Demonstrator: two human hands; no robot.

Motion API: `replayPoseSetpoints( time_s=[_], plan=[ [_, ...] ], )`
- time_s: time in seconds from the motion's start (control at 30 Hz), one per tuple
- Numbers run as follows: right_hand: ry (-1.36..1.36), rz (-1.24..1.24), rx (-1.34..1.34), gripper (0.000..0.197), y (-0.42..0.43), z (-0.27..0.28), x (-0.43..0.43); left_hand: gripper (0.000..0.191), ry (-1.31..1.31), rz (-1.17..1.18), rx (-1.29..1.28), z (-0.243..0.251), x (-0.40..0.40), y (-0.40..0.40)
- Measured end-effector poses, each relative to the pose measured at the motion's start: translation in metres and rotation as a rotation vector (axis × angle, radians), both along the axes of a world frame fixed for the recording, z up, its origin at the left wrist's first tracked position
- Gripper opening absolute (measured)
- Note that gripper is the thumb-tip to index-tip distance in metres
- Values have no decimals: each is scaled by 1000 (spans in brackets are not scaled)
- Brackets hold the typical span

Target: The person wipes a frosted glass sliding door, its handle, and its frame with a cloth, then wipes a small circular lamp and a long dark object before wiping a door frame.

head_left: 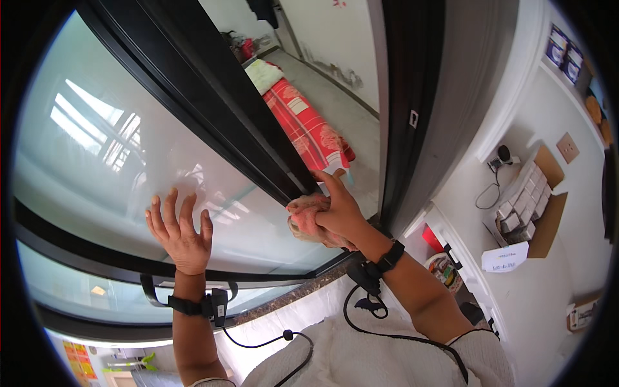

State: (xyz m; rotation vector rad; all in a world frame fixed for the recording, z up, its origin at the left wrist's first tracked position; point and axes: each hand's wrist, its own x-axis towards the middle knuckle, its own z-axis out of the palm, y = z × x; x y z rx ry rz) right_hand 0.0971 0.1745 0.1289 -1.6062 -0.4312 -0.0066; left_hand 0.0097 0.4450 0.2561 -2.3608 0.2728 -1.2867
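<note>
A crumpled pink and beige cloth [309,217] is gripped in my right hand [341,205], pressed against the lower part of a dark door frame edge [242,106]. My left hand [184,232] holds nothing; its fingers are spread in front of the frosted glass panel [217,222], and whether they touch the glass I cannot tell. Window light reflects in the glass. Both wrists wear black straps with small devices and cables.
Through the doorway a bed with a red patterned cover [309,121] is visible. On the right, a white counter [527,300] holds an open cardboard box [546,232] of small white boxes, near a wall socket [567,147]. A dark door jamb [411,96] stands right of the opening.
</note>
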Motion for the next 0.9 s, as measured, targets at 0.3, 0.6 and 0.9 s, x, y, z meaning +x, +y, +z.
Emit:
replayPoseSetpoints(
  time_s=[0.3,0.6,0.9],
  plan=[
    [-56,193,-98,69,18,4,-7,46,100,17,-457,13,-33,-28],
    [-87,402,-146,79,41,9,-19,65,172,-29,-455,18,-35,-46],
    [-14,539,-191,83,73,17,-32,78,47,-56,-763,20,-33,-41]
  ],
)
